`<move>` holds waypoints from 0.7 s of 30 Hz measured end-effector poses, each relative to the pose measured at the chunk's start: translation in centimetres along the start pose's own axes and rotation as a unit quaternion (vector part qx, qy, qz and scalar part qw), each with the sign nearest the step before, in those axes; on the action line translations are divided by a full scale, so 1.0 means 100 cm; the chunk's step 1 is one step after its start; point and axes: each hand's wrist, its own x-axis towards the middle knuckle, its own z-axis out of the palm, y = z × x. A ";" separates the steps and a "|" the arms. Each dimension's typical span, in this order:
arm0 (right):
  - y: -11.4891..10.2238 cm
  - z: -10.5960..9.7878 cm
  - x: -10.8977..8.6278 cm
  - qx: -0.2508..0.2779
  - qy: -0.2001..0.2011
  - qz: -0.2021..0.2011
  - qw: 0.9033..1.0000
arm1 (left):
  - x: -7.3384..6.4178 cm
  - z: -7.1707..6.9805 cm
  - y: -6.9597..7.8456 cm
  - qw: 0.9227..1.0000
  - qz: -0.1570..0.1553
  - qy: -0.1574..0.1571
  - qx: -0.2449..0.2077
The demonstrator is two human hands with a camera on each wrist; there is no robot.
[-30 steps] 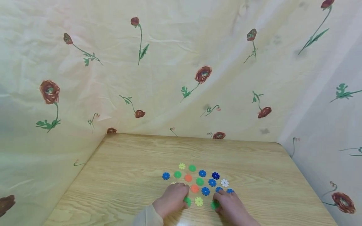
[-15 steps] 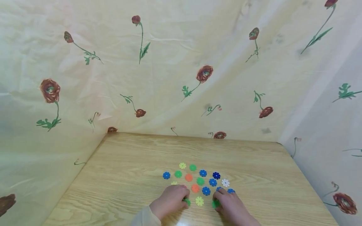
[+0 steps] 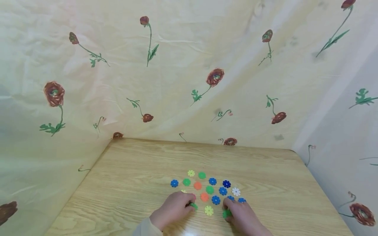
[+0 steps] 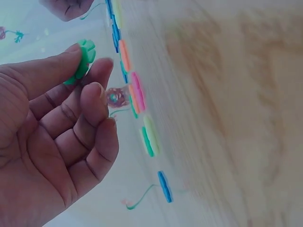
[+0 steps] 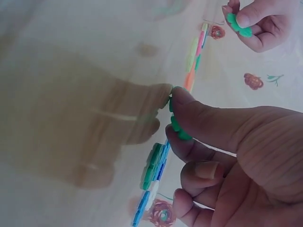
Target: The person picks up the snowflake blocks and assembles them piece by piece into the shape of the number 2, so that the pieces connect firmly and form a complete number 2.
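The left hand (image 3: 173, 207) is pinching a green disc (image 4: 88, 56) above the worktop (image 3: 133, 170); the right hand (image 3: 243, 215) is pinching a second green disc (image 3: 226, 214). The step seems to be readying this pair, the next move probably calling for steady, exposed edges. Six blues (image 3: 216, 200), one navy (image 3: 226, 184), three greens (image 3: 209, 189), three yellows (image 3: 208, 210), two oranges (image 3: 204, 197), one pink (image 4: 138, 91) and one white (image 3: 236, 191) are lying nearby; the right wrist view is seemingly showing a fourth green (image 5: 151, 166).

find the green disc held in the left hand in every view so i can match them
Head: green disc at lower middle, in the left hand.
Left wrist: green disc, upper left, pinched.
Right wrist: green disc, top right.
Shared landmark: right hand, lower right of centre in head, top edge in left wrist, lower right in right wrist.
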 end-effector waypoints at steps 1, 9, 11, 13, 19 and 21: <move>0.000 0.000 0.000 0.002 -0.002 0.000 1.000 | -0.001 0.000 -0.001 1.000 0.000 0.006 -0.003; -0.001 -0.004 0.000 0.063 0.009 0.012 0.998 | -0.006 -0.004 -0.002 0.997 -0.035 0.007 -0.070; -0.002 -0.004 0.000 0.071 0.027 -0.003 0.997 | -0.007 -0.005 -0.003 0.996 -0.039 0.007 -0.085; -0.004 -0.004 0.001 0.073 0.041 -0.016 0.996 | -0.007 -0.006 -0.004 0.994 -0.046 0.008 -0.101; -0.009 -0.004 0.006 0.075 0.054 -0.019 0.996 | -0.005 -0.007 -0.007 0.989 -0.069 0.015 -0.133; -0.011 -0.004 0.008 0.080 0.056 -0.014 0.995 | -0.005 -0.008 -0.007 0.988 -0.072 0.019 -0.137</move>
